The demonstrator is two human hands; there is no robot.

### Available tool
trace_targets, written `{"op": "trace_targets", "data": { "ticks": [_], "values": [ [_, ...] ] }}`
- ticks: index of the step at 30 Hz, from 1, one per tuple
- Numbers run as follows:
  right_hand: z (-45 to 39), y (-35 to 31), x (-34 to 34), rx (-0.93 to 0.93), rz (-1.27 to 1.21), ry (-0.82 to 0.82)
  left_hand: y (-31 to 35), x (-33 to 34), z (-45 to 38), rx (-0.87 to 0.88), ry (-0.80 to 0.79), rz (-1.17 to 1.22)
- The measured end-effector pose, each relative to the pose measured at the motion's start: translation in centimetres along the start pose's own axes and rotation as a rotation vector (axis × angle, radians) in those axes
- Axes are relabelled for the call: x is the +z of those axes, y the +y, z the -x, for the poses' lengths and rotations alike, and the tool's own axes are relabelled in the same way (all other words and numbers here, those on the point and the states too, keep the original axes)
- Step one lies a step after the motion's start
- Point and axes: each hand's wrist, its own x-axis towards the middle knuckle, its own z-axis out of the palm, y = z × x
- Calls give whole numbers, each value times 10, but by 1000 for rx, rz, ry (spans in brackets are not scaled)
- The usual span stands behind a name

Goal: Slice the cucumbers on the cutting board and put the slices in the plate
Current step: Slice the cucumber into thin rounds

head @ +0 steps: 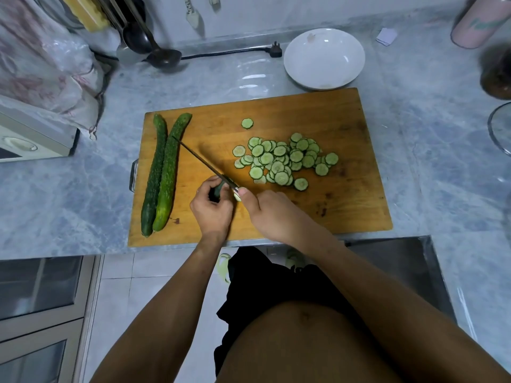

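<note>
A wooden cutting board (345, 114) lies on the grey counter. Two whole cucumbers (160, 172) lie side by side along its left part. A heap of several round slices (282, 161) sits in the board's middle, with one stray slice (247, 123) above it. My left hand (211, 208) grips a short cucumber stub (219, 189). My right hand (272, 214) holds a knife (199, 158), whose blade runs up-left across the stub; the handle is hidden in the hand. A white plate (325, 58) stands beyond the board with no slices visible in it.
A ladle (163, 56) and a black plug with cord (275, 51) lie at the back. A white appliance (33, 134) and plastic bags (47, 64) stand left. A pink bottle (478, 20), a dark jar (497, 76) and a glass rim (500, 131) sit right. The counter edge runs under the board.
</note>
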Motion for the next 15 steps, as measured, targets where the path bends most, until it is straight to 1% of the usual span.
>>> {"op": "trace_targets", "data": {
  "ticks": [6,13,15],
  "values": [
    [-10,-5,7,67,-25,-26,1,-2,1,-14,-15,-3],
    [-17,-11,14,60,9,19,5,-4,2,-31,-43,-44],
    [-17,-10,12,55,36,8,6,-5,3,-24,-52,-53]
  ]
}}
